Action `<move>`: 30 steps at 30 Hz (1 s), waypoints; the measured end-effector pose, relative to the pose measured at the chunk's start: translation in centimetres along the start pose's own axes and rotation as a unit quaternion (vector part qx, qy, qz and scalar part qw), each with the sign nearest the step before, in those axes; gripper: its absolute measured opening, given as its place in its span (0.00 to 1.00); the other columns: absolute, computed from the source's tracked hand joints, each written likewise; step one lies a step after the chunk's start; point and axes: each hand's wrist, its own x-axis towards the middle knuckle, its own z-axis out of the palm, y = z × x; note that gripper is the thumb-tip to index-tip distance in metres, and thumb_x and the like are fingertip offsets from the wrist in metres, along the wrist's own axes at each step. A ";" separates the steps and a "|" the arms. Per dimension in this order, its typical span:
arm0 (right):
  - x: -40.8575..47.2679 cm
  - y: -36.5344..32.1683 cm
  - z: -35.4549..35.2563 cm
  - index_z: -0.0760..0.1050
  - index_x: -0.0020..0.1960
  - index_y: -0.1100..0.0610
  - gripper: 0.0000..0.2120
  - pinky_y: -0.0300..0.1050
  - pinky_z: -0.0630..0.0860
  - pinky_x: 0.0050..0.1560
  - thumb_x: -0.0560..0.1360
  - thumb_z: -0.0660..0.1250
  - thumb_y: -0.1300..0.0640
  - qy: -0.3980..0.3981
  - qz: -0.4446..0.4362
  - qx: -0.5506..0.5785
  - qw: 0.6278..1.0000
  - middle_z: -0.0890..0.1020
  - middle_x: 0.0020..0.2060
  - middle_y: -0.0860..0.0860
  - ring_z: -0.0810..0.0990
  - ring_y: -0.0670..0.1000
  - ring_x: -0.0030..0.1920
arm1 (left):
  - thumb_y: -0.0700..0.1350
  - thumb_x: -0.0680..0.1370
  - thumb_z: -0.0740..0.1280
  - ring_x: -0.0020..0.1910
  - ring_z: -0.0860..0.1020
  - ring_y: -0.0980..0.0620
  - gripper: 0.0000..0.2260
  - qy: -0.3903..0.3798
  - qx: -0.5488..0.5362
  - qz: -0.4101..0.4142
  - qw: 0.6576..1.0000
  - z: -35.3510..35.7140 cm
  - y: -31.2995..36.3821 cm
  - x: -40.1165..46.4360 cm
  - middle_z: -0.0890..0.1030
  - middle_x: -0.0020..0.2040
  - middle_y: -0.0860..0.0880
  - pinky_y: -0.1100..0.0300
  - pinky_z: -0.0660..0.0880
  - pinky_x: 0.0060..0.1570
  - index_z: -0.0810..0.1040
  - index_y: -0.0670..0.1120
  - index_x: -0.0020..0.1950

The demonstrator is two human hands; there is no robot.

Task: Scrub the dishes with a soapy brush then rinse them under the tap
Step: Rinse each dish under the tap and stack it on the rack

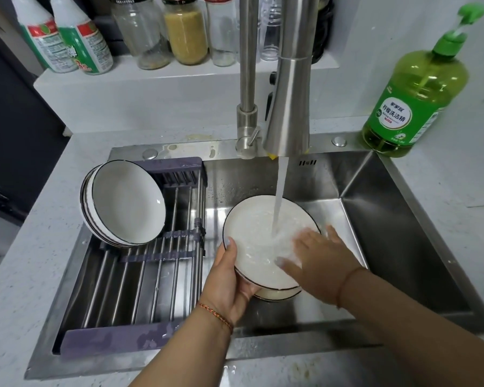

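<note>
Rinsing under way in sink

Running water from the brushed-steel tap point(287, 107) strikes the round white black-rimmed plate point(259, 241), tilted over the stainless sink point(403, 219) near its middle. Left hand point(229, 280) grips the plate's left rim, thumb over the edge. Right hand point(319, 263) lies on the plate face, fingers straight and spread. Stacked white bowls point(123, 202) lean on the grey drying rack point(151, 275) at the sink's left end.
</note>
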 end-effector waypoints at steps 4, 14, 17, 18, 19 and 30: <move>-3.3 -2.1 0.2 0.62 0.72 0.54 0.67 0.53 0.42 0.75 0.50 0.13 0.26 -0.055 -0.050 0.069 0.995 0.62 0.74 0.52 0.55 0.48 0.75 | 0.59 0.75 0.61 0.60 0.78 0.40 0.25 0.006 0.017 0.011 1.000 0.1 0.1 0.1 0.80 0.62 0.42 0.37 0.75 0.57 0.71 0.49 0.68; 2.8 -3.7 -0.7 0.48 0.77 0.48 0.44 0.55 0.38 0.74 0.66 0.30 0.30 -0.008 -0.075 0.119 0.990 0.47 0.77 0.48 0.42 0.47 0.77 | 0.59 0.74 0.61 0.63 0.76 0.41 0.28 -0.038 0.008 -0.036 0.999 0.9 -0.9 -0.2 0.78 0.64 0.41 0.39 0.74 0.59 0.70 0.47 0.71; 3.6 -0.7 0.0 0.48 0.77 0.50 0.57 0.54 0.40 0.75 0.57 0.20 0.24 0.013 -0.013 0.081 0.997 0.49 0.77 0.50 0.43 0.48 0.77 | 0.58 0.74 0.61 0.62 0.77 0.41 0.25 -0.020 -0.009 -0.029 0.999 1.0 -0.7 -0.1 0.80 0.62 0.42 0.35 0.71 0.62 0.71 0.48 0.69; 3.2 0.0 0.1 0.50 0.77 0.52 0.60 0.54 0.42 0.75 0.54 0.16 0.25 0.016 -0.005 0.067 0.998 0.51 0.77 0.51 0.45 0.49 0.77 | 0.57 0.76 0.60 0.62 0.77 0.41 0.23 -0.009 -0.007 -0.025 1.000 1.0 -0.6 0.0 0.80 0.61 0.42 0.35 0.69 0.63 0.72 0.49 0.68; 2.4 0.4 0.2 0.52 0.76 0.53 0.62 0.54 0.44 0.75 0.54 0.15 0.26 0.019 -0.003 0.055 0.998 0.54 0.76 0.52 0.48 0.49 0.76 | 0.57 0.77 0.60 0.61 0.78 0.41 0.21 -0.001 -0.004 -0.022 1.000 1.0 -0.5 0.0 0.80 0.61 0.43 0.34 0.69 0.63 0.72 0.49 0.67; -2.5 -2.3 3.6 0.81 0.50 0.53 0.16 0.45 0.82 0.43 0.62 0.68 0.56 0.217 -0.155 0.153 0.952 0.85 0.48 0.49 0.84 0.50 0.49 | 0.57 0.78 0.63 0.50 0.83 0.41 0.17 0.057 0.081 -0.021 0.995 2.8 -0.2 0.2 0.84 0.54 0.43 0.48 0.80 0.43 0.74 0.50 0.62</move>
